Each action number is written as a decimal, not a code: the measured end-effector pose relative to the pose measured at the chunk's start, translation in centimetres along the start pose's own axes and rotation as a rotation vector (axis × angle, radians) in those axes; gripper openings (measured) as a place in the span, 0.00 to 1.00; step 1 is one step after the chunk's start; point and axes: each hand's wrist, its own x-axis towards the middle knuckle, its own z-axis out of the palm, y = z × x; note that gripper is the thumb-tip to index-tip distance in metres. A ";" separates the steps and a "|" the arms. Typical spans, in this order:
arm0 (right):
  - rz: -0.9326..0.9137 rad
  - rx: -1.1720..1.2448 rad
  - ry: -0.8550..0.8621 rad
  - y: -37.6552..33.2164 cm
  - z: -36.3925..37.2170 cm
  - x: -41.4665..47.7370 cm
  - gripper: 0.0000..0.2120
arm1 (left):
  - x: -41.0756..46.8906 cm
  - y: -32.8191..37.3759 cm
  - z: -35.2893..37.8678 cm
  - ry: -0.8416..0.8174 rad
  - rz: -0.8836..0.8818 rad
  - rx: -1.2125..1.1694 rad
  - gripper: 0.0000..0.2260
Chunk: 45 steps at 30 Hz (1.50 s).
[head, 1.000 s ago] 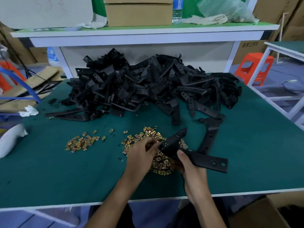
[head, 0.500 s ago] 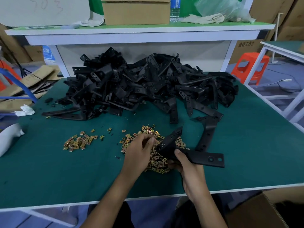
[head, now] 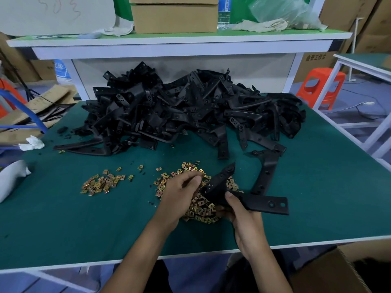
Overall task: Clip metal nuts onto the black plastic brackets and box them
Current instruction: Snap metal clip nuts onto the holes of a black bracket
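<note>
My right hand (head: 243,216) grips a black L-shaped plastic bracket (head: 254,200) just above a heap of brass-coloured metal nuts (head: 201,210) on the green table. My left hand (head: 179,193) hovers over the same heap with its fingertips pinched together beside the bracket's upper arm; whether a nut sits between them is hidden. A second, smaller patch of nuts (head: 101,183) lies to the left. One loose bracket (head: 265,172) lies flat right of my hands. A big pile of black brackets (head: 179,115) fills the back of the table.
A brown cardboard box (head: 330,271) opens below the table's front right corner. A raised white shelf (head: 179,42) behind the pile carries a carton, a bottle and rags. An orange stool (head: 321,87) and another white-framed table stand to the right. Crumpled white tissue (head: 31,142) lies at left.
My hands and the held bracket stay over the nut heap with only small shifts. The left fingers have closed nearer the bracket's upper arm.
</note>
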 end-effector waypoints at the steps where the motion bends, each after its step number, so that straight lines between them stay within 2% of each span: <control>1: 0.001 0.001 -0.003 0.0 0.0 0.0 0.05 | 0.0 0.0 0.0 -0.007 -0.010 -0.012 0.09; 11: 0.001 0.012 -0.019 0.0 -0.1 -0.1 0.05 | 0.3 -0.4 0.0 0.047 -0.023 -0.130 0.06; 17: 0.005 0.010 -0.021 0.1 -0.2 0.0 0.04 | 0.2 0.0 -0.3 0.000 0.029 -0.077 0.10; 22: 0.012 -0.004 -0.009 0.1 -0.2 0.0 0.04 | 0.2 -0.1 -0.2 0.043 -0.020 -0.183 0.04; 34: 0.012 0.007 -0.019 0.1 -0.2 0.0 0.04 | 0.2 -0.4 -0.8 0.039 -0.017 -0.064 0.11; 40: 0.008 -0.003 -0.026 0.0 -0.2 -0.1 0.04 | 0.4 -0.3 -0.8 0.014 -0.013 -0.140 0.10; 45: 0.005 -0.008 -0.026 -0.1 -0.2 -0.1 0.03 | 0.8 -0.5 -1.1 0.084 -0.047 -0.113 0.08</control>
